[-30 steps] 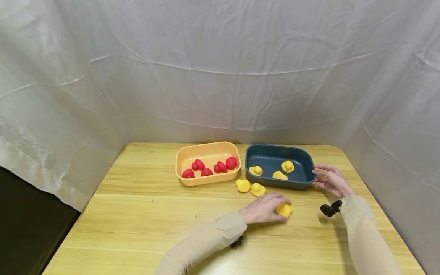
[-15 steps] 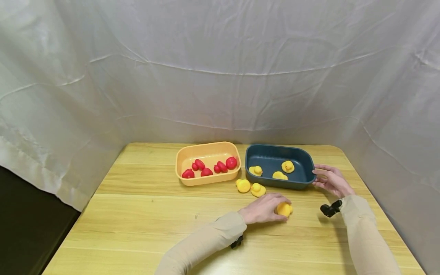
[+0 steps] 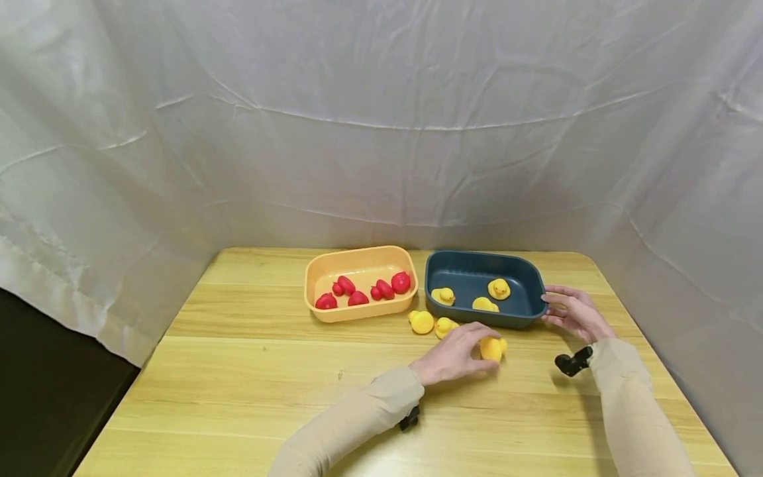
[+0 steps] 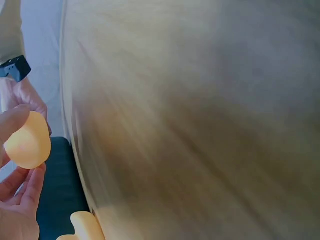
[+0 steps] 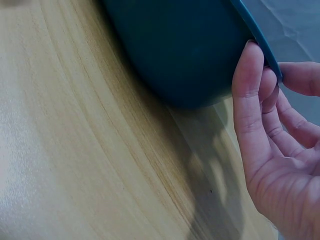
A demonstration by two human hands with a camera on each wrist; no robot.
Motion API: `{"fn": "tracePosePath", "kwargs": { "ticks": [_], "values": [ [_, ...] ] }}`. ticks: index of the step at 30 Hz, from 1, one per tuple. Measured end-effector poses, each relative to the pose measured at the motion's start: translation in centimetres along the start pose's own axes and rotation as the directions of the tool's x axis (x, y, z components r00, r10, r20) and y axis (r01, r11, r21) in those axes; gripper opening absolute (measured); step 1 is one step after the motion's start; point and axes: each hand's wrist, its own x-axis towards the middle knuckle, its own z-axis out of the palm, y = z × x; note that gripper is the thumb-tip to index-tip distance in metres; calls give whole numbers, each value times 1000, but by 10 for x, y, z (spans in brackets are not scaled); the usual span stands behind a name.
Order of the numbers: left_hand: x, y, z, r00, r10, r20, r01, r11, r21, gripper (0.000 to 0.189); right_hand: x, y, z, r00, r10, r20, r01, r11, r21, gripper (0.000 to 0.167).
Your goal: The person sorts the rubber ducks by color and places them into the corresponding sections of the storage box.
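My left hand (image 3: 453, 356) pinches a yellow rubber duck (image 3: 491, 349) between thumb and fingers, in front of the dark blue bin (image 3: 477, 316). In the left wrist view the same rubber duck (image 4: 31, 142) shows its smooth rounded side. My right hand (image 3: 577, 314) grips the right end of the bin; the right wrist view has its thumb and fingertips at the bin's rim (image 5: 260, 37). Several yellow ducks (image 3: 499, 289) lie inside this bin. Two more, a left duck (image 3: 422, 322) and a right duck (image 3: 444, 327), sit on the table before it, the right one partly behind my left hand.
Left of the blue bin stands an orange bin (image 3: 360, 318) holding several red toys (image 3: 358, 299). Both bins are near the back edge of the wooden table (image 3: 238, 371). A pale curtain (image 3: 381, 165) hangs behind and at the sides.
In the last half second my left hand has shifted slightly toward the blue bin, bringing the duck with it. The right hand and both bins have stayed in place.
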Motion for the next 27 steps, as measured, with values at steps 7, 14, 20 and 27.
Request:
{"fn": "tracePosePath", "kwargs": {
  "ticks": [7, 14, 20, 27],
  "values": [
    [2, -4, -5, 991, -11, -136, 4, 999, -53, 49, -1, 0, -1, 1000, -7, 12, 7, 1000, 0, 17],
    [2, -5, -13, 978, -59, -200, 36, 992, -118, 48, -1, 0, -1, 1000, -4, 3, 4, 1000, 3, 16],
    [3, -7, -16, 962, -121, -244, 63, 970, -234, 49, -1, -1, 0, 1000, 12, -10, -12, 1000, -2, 16],
    [6, -9, -21, 938, -189, -290, 74, 928, -365, 47, -1, -1, 0, 1000, 16, -15, -16, 1000, -1, 17]
  ]
}}
